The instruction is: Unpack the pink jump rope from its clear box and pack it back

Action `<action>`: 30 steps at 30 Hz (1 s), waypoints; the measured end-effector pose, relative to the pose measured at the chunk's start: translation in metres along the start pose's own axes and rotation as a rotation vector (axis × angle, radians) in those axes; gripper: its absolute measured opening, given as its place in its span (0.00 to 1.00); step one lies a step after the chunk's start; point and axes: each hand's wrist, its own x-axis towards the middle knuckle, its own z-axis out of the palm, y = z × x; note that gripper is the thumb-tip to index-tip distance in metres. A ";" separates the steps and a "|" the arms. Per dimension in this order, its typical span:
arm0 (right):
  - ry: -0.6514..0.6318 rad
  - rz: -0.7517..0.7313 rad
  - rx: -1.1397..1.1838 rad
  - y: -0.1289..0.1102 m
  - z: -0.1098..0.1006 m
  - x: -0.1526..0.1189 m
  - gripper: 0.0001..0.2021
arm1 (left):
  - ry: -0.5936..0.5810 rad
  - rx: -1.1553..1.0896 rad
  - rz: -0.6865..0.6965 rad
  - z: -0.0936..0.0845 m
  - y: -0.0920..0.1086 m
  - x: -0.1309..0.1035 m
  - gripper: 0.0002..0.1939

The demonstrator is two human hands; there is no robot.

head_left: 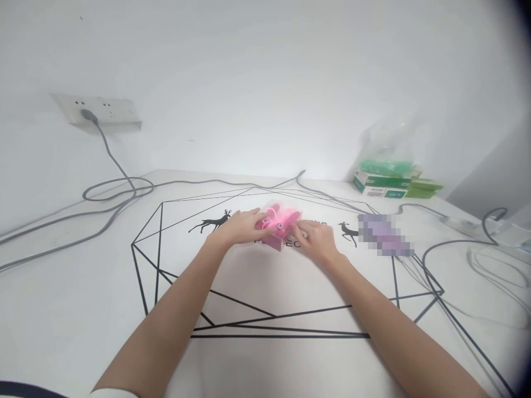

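Note:
Between my two hands, on the middle of the printed mat, is a small bright pink object point(280, 222) with white ring-like marks. What it is exactly I cannot make out; a see-through wrapping seems to surround it. Its lower front is a paler pink, box-like side point(274, 241). My left hand point(241, 228) grips it from the left, fingers laid over its upper left edge. At its right side my right hand point(316, 239) is closed, with thumb and fingertips pinching its edge. The fingers partly hide both sides.
The white mat point(249, 293) carries black lines and deer. A blurred-out purple patch point(385, 235) lies right of my right hand. Green-and-white boxes point(381, 185) and a clear bag point(388, 146) stand back right. Grey cables point(186, 181) run from the wall socket point(120, 113) along the table.

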 end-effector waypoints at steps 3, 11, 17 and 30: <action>-0.041 0.067 0.023 0.004 -0.001 0.002 0.15 | 0.048 0.037 -0.057 0.015 0.022 0.006 0.44; -0.099 -0.001 0.065 0.012 0.001 0.005 0.15 | 0.073 0.051 -0.035 0.022 0.029 0.008 0.41; -0.126 -0.029 0.046 0.026 -0.003 0.009 0.15 | -0.043 0.027 0.184 0.005 0.013 0.002 0.33; -0.378 -0.010 0.159 0.035 -0.025 0.014 0.16 | -0.270 -0.016 0.064 -0.018 0.001 -0.008 0.38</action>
